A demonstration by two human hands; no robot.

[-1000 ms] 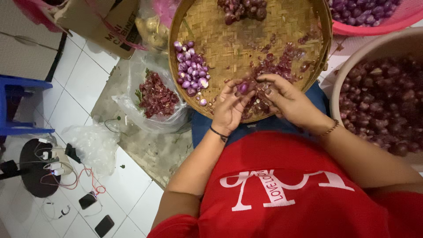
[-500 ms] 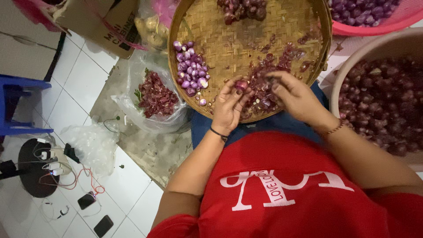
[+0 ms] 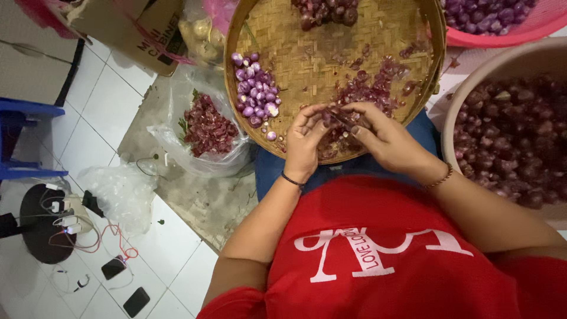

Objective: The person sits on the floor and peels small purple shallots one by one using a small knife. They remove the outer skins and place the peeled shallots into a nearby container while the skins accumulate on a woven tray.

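A round woven bamboo tray (image 3: 307, 53) rests on my lap. On it lie a cluster of peeled purple shallots (image 3: 255, 97) at the left, a heap of reddish shallot skins (image 3: 369, 88) in the middle and unpeeled shallots (image 3: 325, 10) at the far rim. My left hand (image 3: 306, 139) and my right hand (image 3: 384, 137) meet over the near edge of the tray, fingertips pinched together on one small dark shallot (image 3: 335, 116). Whether the right hand also holds a small blade is unclear.
A beige basin (image 3: 472, 88) full of dark unpeeled shallots sits at my right. A pink basket (image 3: 508, 32) of purple shallots stands beyond it. A clear plastic bag of skins (image 3: 207, 127) lies on the floor at left, by a cardboard box (image 3: 133, 29), a blue stool (image 3: 23, 139), cables and phones.
Both hands have stayed over the near edge of the tray. The fingers have shifted slightly around the shallot, and the hands have closed in together.
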